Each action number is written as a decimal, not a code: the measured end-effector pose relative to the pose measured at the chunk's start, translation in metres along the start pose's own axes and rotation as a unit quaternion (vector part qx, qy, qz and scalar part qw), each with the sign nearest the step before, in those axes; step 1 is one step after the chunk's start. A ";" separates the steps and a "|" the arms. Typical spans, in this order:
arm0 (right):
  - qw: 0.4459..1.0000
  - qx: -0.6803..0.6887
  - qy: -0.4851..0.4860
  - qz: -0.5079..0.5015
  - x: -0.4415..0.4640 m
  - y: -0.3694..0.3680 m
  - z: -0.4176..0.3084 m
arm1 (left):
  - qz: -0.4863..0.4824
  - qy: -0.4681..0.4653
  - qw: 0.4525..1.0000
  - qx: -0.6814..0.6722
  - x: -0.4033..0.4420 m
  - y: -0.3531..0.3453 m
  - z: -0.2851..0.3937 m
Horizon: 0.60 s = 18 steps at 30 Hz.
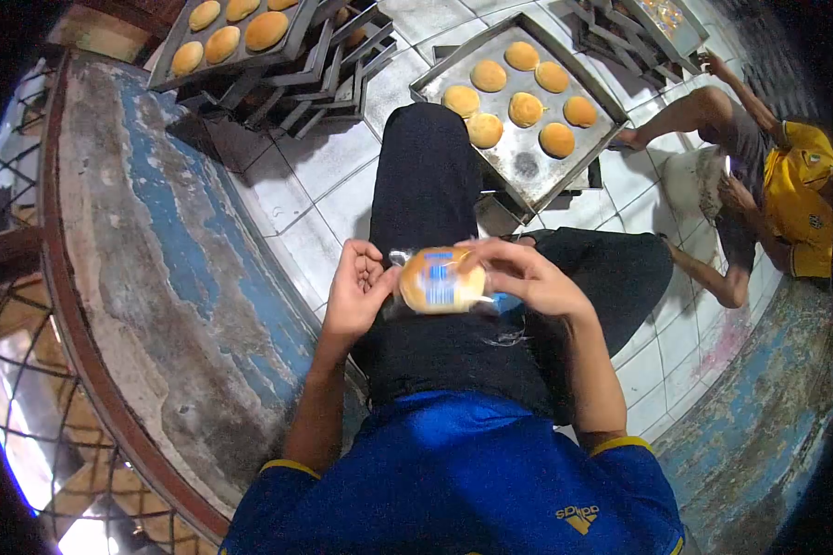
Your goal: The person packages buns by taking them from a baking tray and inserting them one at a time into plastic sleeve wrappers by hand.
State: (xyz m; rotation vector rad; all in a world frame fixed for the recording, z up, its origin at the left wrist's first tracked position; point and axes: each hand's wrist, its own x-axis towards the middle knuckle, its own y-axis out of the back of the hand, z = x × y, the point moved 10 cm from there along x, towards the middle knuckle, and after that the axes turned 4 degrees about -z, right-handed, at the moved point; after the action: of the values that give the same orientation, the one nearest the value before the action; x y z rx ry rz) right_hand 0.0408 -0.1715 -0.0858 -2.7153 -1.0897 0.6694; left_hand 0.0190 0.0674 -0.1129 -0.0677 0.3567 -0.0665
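Observation:
A round bun in a clear printed wrapper [440, 279] is held above my lap, slightly blurred. My left hand [359, 289] pinches the wrapper's left end between thumb and curled fingers. At the other end, my right hand [535, 282] has its fingers and thumb closed on the wrapper, touching the bun's right side. Blue print shows across the front of the wrapper. Beyond my knees, a metal tray [548, 176] bears several unwrapped golden buns [526, 109].
At the upper left, another tray of buns [292, 44] rests on stacked metal trays [342, 88]. A person in a yellow shirt [805, 190] sits at the right, near another tray stack [620, 42]. A worn blue-grey ledge [171, 277] runs along my left.

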 end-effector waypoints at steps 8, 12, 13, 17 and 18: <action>0.951 -0.062 0.113 0.280 -0.064 0.099 -0.045 | 0.058 -0.015 0.979 0.197 0.024 0.003 0.007; 0.886 -0.117 0.129 0.430 -0.054 0.185 -0.004 | 0.052 -0.013 0.976 0.211 0.023 0.000 0.012; 0.879 -0.169 0.081 0.439 -0.044 0.206 0.018 | 0.047 -0.013 0.976 0.213 0.023 -0.001 0.011; 0.599 -0.651 0.013 0.465 -0.048 0.204 0.022 | 0.032 -0.022 0.981 0.192 0.024 0.000 0.014; 0.563 -0.679 0.090 0.462 -0.053 0.177 -0.011 | 0.033 -0.017 0.982 0.184 0.020 0.000 0.012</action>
State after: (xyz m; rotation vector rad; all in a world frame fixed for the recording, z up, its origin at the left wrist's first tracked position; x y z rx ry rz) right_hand 0.1216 -0.3362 -0.1082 -4.4077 0.4051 -1.0071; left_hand 0.0422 0.0663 -0.1082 0.3087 0.3073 -0.0652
